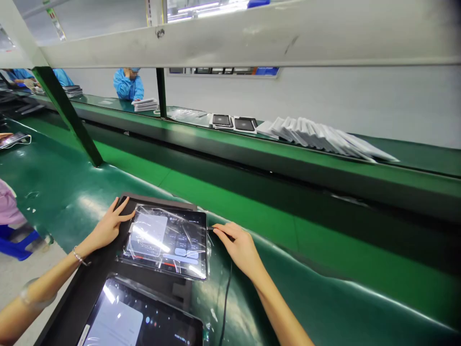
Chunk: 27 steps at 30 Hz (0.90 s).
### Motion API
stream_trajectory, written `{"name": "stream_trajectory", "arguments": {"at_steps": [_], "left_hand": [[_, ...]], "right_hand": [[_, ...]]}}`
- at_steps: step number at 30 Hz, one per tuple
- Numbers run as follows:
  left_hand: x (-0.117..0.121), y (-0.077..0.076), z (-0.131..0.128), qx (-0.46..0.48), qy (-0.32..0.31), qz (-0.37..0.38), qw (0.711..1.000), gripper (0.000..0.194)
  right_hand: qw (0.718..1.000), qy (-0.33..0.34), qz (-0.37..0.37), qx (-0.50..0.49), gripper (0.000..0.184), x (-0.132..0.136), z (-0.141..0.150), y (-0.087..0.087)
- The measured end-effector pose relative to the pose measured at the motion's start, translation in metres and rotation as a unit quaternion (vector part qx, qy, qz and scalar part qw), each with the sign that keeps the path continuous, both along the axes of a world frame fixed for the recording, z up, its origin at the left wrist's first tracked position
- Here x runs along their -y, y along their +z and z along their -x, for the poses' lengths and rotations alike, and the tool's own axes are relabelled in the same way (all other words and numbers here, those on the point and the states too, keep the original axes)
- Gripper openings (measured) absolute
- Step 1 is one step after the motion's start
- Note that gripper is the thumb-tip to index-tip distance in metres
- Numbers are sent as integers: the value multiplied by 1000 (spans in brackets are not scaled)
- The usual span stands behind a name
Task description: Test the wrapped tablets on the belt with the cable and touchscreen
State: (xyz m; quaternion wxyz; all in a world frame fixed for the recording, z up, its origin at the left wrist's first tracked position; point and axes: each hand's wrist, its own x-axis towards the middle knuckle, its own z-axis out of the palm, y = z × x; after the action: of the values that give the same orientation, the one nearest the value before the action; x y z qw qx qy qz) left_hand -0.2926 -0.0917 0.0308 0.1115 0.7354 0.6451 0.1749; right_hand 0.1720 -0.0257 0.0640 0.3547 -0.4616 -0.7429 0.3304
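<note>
A tablet with its screen lit (169, 240) lies on a black mat (153, 202), under wrinkled clear film. My left hand (108, 228) rests with fingers spread at the tablet's upper left corner, partly on the mat. At the right edge of the tablet, my right hand (237, 245) pinches a small cable plug (210, 228), its tip against or very close to the edge. A black cable (226, 302) runs up the bench toward this hand, and the hand hides where it ends. Nearer to me lies a second lit tablet (144, 317), cut off by the frame.
Beyond the green bench (72, 187) runs a lower bright green strip (201, 182). On the far bench stand a row of white sleeves (317, 134) and two dark devices (234, 122). A person in blue (128, 86) works there. A blue stool (16, 240) stands at left.
</note>
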Motion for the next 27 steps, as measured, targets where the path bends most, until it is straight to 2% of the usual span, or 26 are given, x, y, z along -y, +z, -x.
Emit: {"name": "stream_trajectory", "arguments": {"at_steps": [6, 11, 14, 16, 17, 19, 22, 24, 27], "left_hand": [[-11, 14, -15, -21, -34, -7, 999, 87], [-56, 36, -38, -10, -69, 33, 997, 83], [-71, 54, -65, -23, -52, 20, 998, 79], [-64, 64, -89, -37, -60, -34, 997, 82], [-56, 67, -102, -50, -85, -66, 993, 85], [-35, 70, -125, -83, -168, -115, 976, 88], [-9, 66, -143, -125, -255, -122, 951, 88], [-1, 63, -144, -131, -260, -116, 950, 92], [0, 60, -141, -119, -234, -122, 957, 99]], "right_hand": [[999, -44, -25, -18, 56, 6, 9, -10], [993, -111, -29, -28, 64, -7, -5, -15], [992, -121, -16, -28, 63, -9, -13, -14], [992, -118, -6, -32, 60, -4, -15, -12], [992, -117, -2, -36, 59, 0, -16, -12], [992, -119, 7, -44, 57, 8, -16, -11], [989, -128, 22, -66, 55, 15, -16, -14], [986, -139, 29, -91, 54, 17, -17, -19], [975, -169, 40, -138, 57, 17, -19, -30]]}}
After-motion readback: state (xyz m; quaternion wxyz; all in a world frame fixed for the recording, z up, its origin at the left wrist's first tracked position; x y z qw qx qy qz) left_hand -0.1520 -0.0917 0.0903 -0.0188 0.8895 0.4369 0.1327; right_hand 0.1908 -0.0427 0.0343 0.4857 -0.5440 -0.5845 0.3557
